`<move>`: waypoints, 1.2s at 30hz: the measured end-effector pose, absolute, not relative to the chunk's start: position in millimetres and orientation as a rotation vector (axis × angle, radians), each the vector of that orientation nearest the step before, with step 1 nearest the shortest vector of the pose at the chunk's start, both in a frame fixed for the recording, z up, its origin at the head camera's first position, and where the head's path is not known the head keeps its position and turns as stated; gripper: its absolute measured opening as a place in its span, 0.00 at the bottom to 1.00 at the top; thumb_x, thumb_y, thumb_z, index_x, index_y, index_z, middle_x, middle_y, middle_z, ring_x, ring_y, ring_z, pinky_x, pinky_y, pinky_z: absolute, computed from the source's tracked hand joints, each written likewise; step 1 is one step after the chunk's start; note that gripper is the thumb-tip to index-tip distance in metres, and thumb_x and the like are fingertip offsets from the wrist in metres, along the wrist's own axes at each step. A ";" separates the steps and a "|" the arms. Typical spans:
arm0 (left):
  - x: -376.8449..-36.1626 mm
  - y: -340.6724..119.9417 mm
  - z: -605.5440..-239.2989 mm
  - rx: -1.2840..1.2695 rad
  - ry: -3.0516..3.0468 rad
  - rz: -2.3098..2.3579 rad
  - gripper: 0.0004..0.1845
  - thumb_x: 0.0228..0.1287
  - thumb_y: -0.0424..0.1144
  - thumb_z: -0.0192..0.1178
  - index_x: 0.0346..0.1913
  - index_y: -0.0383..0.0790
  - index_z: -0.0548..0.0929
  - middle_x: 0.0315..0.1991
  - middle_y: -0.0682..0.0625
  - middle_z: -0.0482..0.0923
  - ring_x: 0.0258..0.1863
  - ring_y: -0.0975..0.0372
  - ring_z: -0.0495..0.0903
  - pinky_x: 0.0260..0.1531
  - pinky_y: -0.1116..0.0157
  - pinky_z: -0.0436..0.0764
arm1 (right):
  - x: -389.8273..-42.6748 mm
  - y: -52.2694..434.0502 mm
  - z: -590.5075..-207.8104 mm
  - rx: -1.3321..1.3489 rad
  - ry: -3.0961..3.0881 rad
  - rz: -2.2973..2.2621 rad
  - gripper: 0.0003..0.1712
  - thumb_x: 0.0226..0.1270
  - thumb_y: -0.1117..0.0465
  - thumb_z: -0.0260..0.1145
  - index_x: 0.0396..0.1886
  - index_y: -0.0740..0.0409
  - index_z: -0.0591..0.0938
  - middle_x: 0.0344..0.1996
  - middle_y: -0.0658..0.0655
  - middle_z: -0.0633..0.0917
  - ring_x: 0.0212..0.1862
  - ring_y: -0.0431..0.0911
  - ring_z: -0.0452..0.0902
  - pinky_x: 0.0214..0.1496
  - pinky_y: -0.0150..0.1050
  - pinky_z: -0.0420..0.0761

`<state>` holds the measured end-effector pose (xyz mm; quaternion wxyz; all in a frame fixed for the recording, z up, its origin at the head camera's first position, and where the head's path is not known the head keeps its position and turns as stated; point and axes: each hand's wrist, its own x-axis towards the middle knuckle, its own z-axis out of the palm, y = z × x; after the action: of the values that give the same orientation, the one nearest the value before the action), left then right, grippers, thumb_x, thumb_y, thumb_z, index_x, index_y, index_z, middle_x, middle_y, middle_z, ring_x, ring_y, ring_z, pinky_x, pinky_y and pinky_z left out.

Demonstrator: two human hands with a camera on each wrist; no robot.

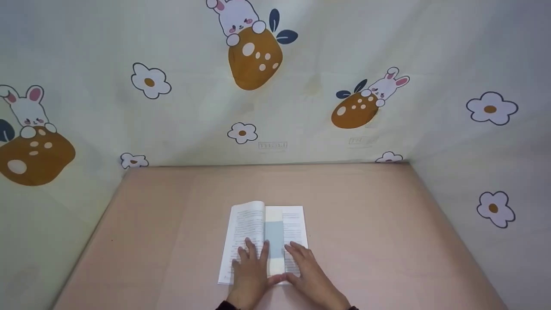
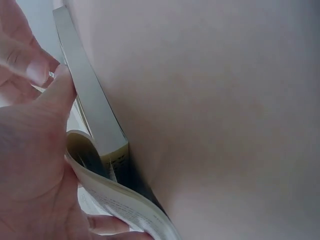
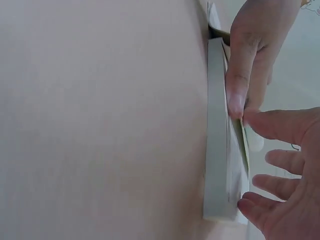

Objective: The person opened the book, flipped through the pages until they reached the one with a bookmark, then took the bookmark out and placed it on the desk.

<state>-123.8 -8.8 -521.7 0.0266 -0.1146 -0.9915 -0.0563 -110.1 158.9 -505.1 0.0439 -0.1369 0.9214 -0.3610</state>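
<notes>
On the left of the head view hangs a cream cloth backdrop (image 1: pixel 86 129) printed with rabbits and white flowers; it wraps round the back and right side of a pale pink table (image 1: pixel 387 224). Near the table's front edge, about midway across, lies an open book (image 1: pixel 247 224), its printed pages facing up.

The left hand (image 1: pixel 249 269) rests on the book's left-hand page with fingers straight and slightly spread, pressing the paper flat. In the left wrist view the book's page block (image 2: pixel 95 105) shows edge-on against the table, and a few loose pages curl up beneath the palm.

Along the middle of the book, between the two hands, lies a strip coloured pale blue and cream (image 1: pixel 274 241), running from the top of the page towards the near edge.

The right hand (image 1: pixel 308 271) lies on the right-hand page, fingers also straight and relaxed, gripping nothing. The thumbs of both hands come close together at the book's near edge, by the lower end of the strip. The right wrist view shows the book's edge (image 3: pixel 217 135) flat on the table, fingers spread over it.
</notes>
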 end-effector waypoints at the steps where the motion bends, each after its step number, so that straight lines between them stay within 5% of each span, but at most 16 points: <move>1: -123.3 -8.8 -521.3 -0.356 -3.057 -0.171 0.54 0.38 0.78 0.51 0.66 0.45 0.67 0.60 0.26 0.63 0.55 0.34 0.68 0.42 0.42 0.77 | -110.5 156.4 -506.3 -0.405 2.783 -1.200 0.37 0.58 0.56 0.66 0.66 0.61 0.65 0.66 0.65 0.64 0.67 0.63 0.59 0.64 0.57 0.66; 11: -123.4 -8.7 -517.5 -0.329 -3.091 -0.259 0.54 0.38 0.75 0.57 0.67 0.45 0.64 0.62 0.26 0.61 0.57 0.34 0.66 0.46 0.40 0.75 | -120.3 135.8 -508.9 0.044 2.373 -1.854 0.38 0.58 0.62 0.65 0.66 0.71 0.60 0.62 0.73 0.67 0.60 0.64 0.68 0.58 0.49 0.75; 17: -124.5 -8.2 -518.6 -0.327 -3.084 -0.238 0.55 0.37 0.75 0.57 0.68 0.46 0.63 0.62 0.26 0.61 0.56 0.34 0.67 0.44 0.41 0.76 | -128.0 133.0 -510.8 0.132 2.374 -1.884 0.35 0.58 0.66 0.63 0.63 0.74 0.62 0.47 0.66 0.78 0.46 0.52 0.78 0.47 0.42 0.80; 24: -124.9 -9.1 -521.0 -0.319 -3.111 -0.299 0.55 0.38 0.75 0.57 0.69 0.45 0.62 0.63 0.25 0.59 0.58 0.33 0.65 0.46 0.39 0.74 | -135.2 131.1 -513.7 0.127 2.402 -1.806 0.26 0.59 0.65 0.62 0.56 0.73 0.72 0.28 0.55 0.82 0.30 0.41 0.79 0.32 0.34 0.79; 36: -121.8 -8.9 -514.3 -0.342 -3.099 -0.177 0.55 0.38 0.76 0.55 0.69 0.46 0.62 0.62 0.27 0.62 0.56 0.36 0.68 0.44 0.43 0.77 | -141.1 131.7 -514.5 0.182 2.432 -1.685 0.16 0.61 0.62 0.63 0.44 0.69 0.78 0.24 0.54 0.83 0.22 0.40 0.79 0.24 0.33 0.79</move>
<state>-121.8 -8.9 -514.3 0.0093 -0.1095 -0.9923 -0.0567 -141.1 131.7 -514.5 0.0884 0.0611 0.8173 -0.5662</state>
